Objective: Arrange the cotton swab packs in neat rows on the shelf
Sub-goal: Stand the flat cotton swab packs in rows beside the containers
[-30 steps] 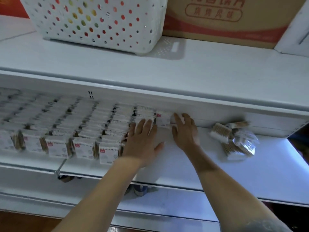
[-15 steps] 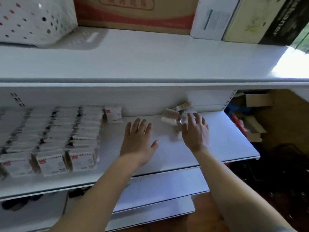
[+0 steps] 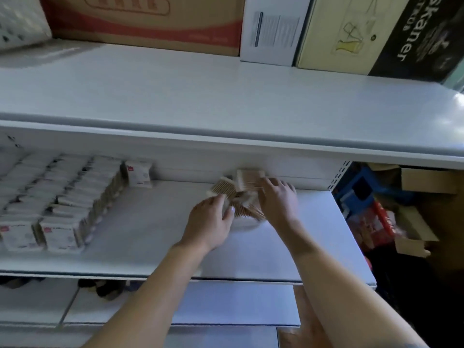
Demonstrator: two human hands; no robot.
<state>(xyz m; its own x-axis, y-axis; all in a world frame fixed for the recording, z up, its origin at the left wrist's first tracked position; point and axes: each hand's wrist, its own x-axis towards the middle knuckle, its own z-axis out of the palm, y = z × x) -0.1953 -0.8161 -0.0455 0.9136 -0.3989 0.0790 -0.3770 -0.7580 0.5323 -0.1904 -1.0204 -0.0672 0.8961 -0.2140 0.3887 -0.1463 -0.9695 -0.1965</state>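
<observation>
Gathering is the step judged in hand: the loose cotton swab packs [image 3: 238,194] at frame centre are gripped by the left hand [image 3: 211,222] and right hand [image 3: 277,199]. Next, carrying to the rows [image 3: 62,197] at left is called for.

Smooth, faintly glossy white shelf [image 3: 140,237]; swab packs [image 3: 247,197] in clear, probably plastic, wrap.

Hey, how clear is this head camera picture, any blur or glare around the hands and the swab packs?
Head view: both hands, left hand and right hand, are smeared by motion blur, as is the loose pile of swab packs between them; the arranged rows look soft, labels unreadable; strong glare whitens the upper shelf's right end; wide-angle lens bends the shelf edges.
</observation>
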